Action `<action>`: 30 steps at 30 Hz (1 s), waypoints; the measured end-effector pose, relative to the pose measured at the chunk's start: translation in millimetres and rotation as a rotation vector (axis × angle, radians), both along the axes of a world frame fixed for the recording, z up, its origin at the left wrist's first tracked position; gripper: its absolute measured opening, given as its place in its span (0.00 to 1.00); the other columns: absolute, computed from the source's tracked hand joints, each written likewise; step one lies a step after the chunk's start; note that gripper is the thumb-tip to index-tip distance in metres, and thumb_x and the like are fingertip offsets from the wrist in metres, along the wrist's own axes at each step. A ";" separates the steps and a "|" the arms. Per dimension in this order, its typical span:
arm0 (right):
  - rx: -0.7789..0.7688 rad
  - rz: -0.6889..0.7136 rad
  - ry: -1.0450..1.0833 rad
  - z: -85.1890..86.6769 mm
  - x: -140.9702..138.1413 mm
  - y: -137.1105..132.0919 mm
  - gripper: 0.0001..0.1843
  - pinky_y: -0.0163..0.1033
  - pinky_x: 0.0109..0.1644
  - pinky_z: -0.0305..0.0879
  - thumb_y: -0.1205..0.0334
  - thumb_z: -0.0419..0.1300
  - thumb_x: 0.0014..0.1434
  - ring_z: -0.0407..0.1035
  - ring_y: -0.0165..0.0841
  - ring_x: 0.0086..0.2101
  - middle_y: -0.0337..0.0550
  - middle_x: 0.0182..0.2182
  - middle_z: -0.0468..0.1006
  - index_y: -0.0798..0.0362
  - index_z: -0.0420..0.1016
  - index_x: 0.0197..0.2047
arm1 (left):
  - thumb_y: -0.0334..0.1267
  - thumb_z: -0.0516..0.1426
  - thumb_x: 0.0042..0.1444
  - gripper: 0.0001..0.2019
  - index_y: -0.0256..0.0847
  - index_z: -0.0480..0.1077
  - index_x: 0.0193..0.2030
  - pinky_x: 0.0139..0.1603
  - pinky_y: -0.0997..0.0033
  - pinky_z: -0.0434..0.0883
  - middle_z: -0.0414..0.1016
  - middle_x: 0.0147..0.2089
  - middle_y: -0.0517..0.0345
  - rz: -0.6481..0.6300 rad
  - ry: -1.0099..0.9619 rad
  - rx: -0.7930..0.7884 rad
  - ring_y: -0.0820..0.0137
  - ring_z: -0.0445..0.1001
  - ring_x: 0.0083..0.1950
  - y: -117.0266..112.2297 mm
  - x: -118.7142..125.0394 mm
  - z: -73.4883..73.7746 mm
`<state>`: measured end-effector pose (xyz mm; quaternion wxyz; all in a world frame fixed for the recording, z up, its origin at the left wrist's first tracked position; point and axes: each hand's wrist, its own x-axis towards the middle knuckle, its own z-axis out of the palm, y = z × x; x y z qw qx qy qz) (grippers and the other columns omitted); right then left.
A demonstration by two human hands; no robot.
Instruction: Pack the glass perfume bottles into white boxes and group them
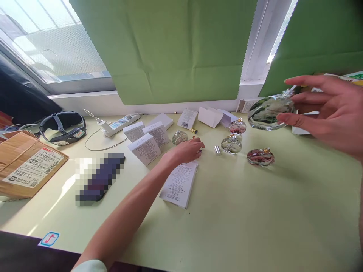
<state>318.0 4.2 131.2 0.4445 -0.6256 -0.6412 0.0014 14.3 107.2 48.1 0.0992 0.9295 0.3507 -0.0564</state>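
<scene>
My right hand (329,111) is raised at the right and grips a round clear glass perfume bottle (269,110) between thumb and fingers, above the table. My left hand (187,150) reaches across the pale green table (241,219), fingers curled and resting on the surface beside a small glass bottle (179,137); whether it holds anything is hidden. A white printed box (179,184) lies flat under my left wrist. Three more bottles stand ahead: one pink-tinted (237,127), one clear (231,144), one reddish lying low (260,156). A small silver cap (217,150) sits by the clear one.
Several white boxes (144,148) stand left of my hand, folded white cartons (211,116) lie by the wall. A power strip (119,124), a headset (64,127), a cardboard parcel (25,166) and a blurred dark object (98,177) occupy the left. Green paper (176,49) covers the window.
</scene>
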 end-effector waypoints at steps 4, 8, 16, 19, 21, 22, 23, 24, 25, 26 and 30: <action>-0.177 0.215 0.070 -23.9 -53.6 -14.0 0.35 0.41 0.35 0.77 0.48 0.69 0.53 0.75 0.45 0.49 0.45 0.46 0.80 0.35 0.67 0.63 | 0.37 0.51 0.63 0.13 0.40 0.68 0.52 0.45 0.68 0.66 0.69 0.53 0.50 -0.004 -0.010 0.017 0.63 0.72 0.50 3.7 3.0 -13.3; -0.266 0.289 0.188 -78.4 -80.6 -19.6 0.34 0.47 0.46 0.76 0.52 0.64 0.60 0.76 0.43 0.49 0.45 0.51 0.78 0.38 0.60 0.67 | 0.35 0.50 0.63 0.08 0.39 0.68 0.45 0.42 0.69 0.66 0.70 0.48 0.50 -0.006 -0.041 0.022 0.64 0.72 0.46 4.8 5.7 -18.2; -0.320 0.373 0.221 -136.3 -81.6 -24.6 0.33 0.41 0.43 0.76 0.51 0.62 0.61 0.72 0.43 0.54 0.45 0.54 0.77 0.37 0.58 0.67 | 0.35 0.45 0.66 0.14 0.39 0.69 0.50 0.47 0.70 0.66 0.69 0.50 0.49 -0.002 -0.028 -0.080 0.67 0.70 0.47 9.7 -6.0 -3.8; -0.319 0.406 0.181 -138.6 -84.0 -26.9 0.32 0.43 0.49 0.74 0.53 0.61 0.62 0.72 0.41 0.54 0.44 0.54 0.77 0.37 0.57 0.68 | 0.39 0.42 0.69 0.16 0.39 0.69 0.50 0.50 0.67 0.65 0.68 0.51 0.49 0.006 -0.084 -0.090 0.67 0.69 0.49 11.7 -8.4 3.3; -0.325 0.430 0.153 -139.4 -85.8 -27.4 0.32 0.45 0.54 0.71 0.54 0.60 0.63 0.72 0.40 0.54 0.42 0.53 0.78 0.38 0.57 0.68 | 0.40 0.41 0.69 0.17 0.39 0.69 0.49 0.51 0.66 0.65 0.69 0.49 0.49 -0.008 -0.141 -0.095 0.67 0.69 0.48 10.9 -7.9 7.6; -0.330 0.437 0.145 -139.8 -86.6 -27.3 0.31 0.45 0.56 0.69 0.54 0.60 0.63 0.72 0.39 0.55 0.42 0.53 0.78 0.38 0.57 0.68 | 0.41 0.41 0.69 0.17 0.39 0.69 0.47 0.51 0.66 0.65 0.69 0.48 0.49 -0.021 -0.172 -0.094 0.67 0.69 0.47 9.7 -7.2 9.9; -0.336 0.439 0.143 -140.1 -87.1 -27.2 0.31 0.44 0.56 0.69 0.54 0.60 0.64 0.71 0.39 0.56 0.42 0.53 0.78 0.38 0.57 0.67 | 0.41 0.41 0.69 0.17 0.38 0.68 0.46 0.49 0.66 0.65 0.70 0.47 0.50 -0.035 -0.204 -0.090 0.68 0.69 0.46 7.9 -6.2 12.4; -0.341 0.438 0.146 -140.5 -87.6 -26.9 0.30 0.44 0.56 0.69 0.54 0.59 0.64 0.70 0.39 0.57 0.41 0.53 0.78 0.38 0.57 0.67 | 0.41 0.41 0.70 0.16 0.38 0.68 0.45 0.47 0.67 0.65 0.71 0.45 0.51 -0.048 -0.238 -0.087 0.68 0.69 0.44 5.7 -5.0 15.0; -0.344 0.434 0.154 -140.8 -87.8 -26.6 0.30 0.44 0.56 0.69 0.53 0.59 0.64 0.69 0.39 0.57 0.41 0.54 0.78 0.38 0.58 0.67 | 0.41 0.42 0.70 0.15 0.39 0.67 0.44 0.45 0.68 0.65 0.72 0.44 0.52 -0.057 -0.274 -0.086 0.69 0.69 0.42 3.0 -3.4 17.8; -0.347 0.430 0.162 -141.2 -88.0 -26.3 0.29 0.44 0.56 0.69 0.53 0.59 0.64 0.68 0.39 0.58 0.41 0.54 0.77 0.38 0.58 0.67 | 0.42 0.43 0.69 0.14 0.39 0.67 0.44 0.42 0.69 0.64 0.72 0.43 0.53 -0.061 -0.309 -0.088 0.70 0.69 0.40 0.0 -1.6 20.8; -0.368 0.403 0.189 -143.0 -87.1 -25.0 0.28 0.46 0.54 0.70 0.51 0.58 0.64 0.69 0.40 0.57 0.41 0.55 0.76 0.36 0.58 0.66 | 0.40 0.49 0.68 0.11 0.40 0.69 0.48 0.39 0.71 0.65 0.75 0.42 0.55 -0.080 -0.439 -0.141 0.72 0.71 0.40 -13.4 7.6 33.3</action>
